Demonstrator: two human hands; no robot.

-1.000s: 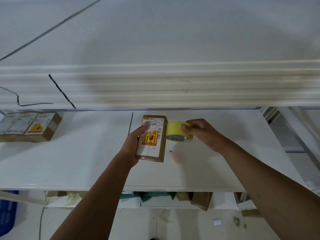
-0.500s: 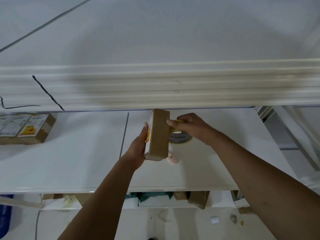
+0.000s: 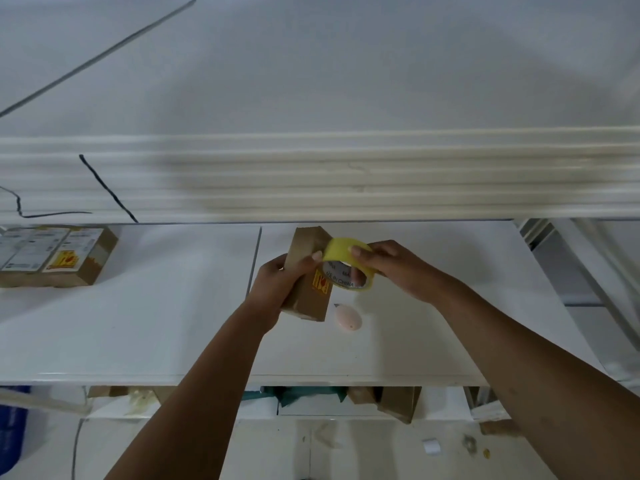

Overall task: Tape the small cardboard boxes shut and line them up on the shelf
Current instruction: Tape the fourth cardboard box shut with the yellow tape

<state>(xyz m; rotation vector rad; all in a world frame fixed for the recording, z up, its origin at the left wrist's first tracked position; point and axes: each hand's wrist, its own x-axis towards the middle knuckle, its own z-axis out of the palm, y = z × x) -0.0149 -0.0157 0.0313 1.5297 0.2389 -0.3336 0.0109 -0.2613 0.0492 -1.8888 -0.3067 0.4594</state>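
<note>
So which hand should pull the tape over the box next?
Right, probably. The right hand holds the yellow tape roll against the box, while the left hand is busy gripping that box.

— Enough light?
— Dim, flat, bluish. The white shelf point(image 3: 138, 323) in front of me reads grey, and the shadows on it are soft and faint.
— Sharp?
— The ribbed ledge point(image 3: 346, 174) beyond is smeared sideways; straight lines bow near the corners.

The far-left boxes point(image 3: 90, 262) run off the edge, their labels point(image 3: 34, 252) too blurred to read.
</note>
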